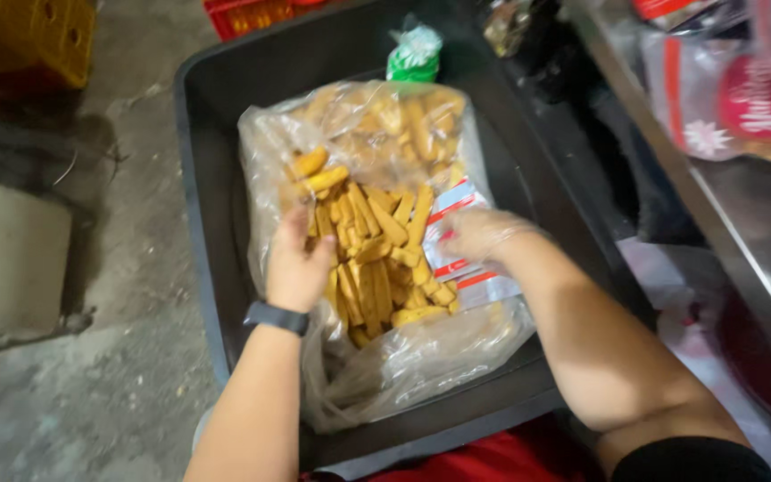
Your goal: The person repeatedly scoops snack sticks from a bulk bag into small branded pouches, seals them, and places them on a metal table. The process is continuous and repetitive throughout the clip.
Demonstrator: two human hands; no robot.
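1. Black plastic tub (216, 268) on a rough concrete floor (109, 393), seen from above; it carries everything in play.
2. Large clear plastic bag (421, 357) fills the middle of the tub, mouth open toward the tub's near edge, packed with yellow fried sticks (377, 259).
3. Left hand (296, 263) sits inside the bag on the left side of the pile, fingers curled down into the sticks, loosely closed on a few of them; exact count can't be told.
4. Black wristband (276, 317) on the left wrist, just outside the bag's mouth.
5. Right hand (484, 234) is at the bag's right side, blurred, under or against the clear film; it rests on a small clear packet with red stripes (457, 268). Whether it's gripping the packet or just pressing it can't be told.
6. Striped packet lies on the right edge of the stick pile, nearer the tub's right wall.
7. Sticks are heaped loosely, more piled toward the tub's far edge behind the film.
8. Green-and-white twisted bag (415, 52) at the tub's far edge, apart from both hands.
9. Metal counter (742, 205) right of the tub holds red-and-white packaged bags (733, 98).
10. Yellow crate (29, 36) and red crate (247, 13) beyond the tub's far left corner.
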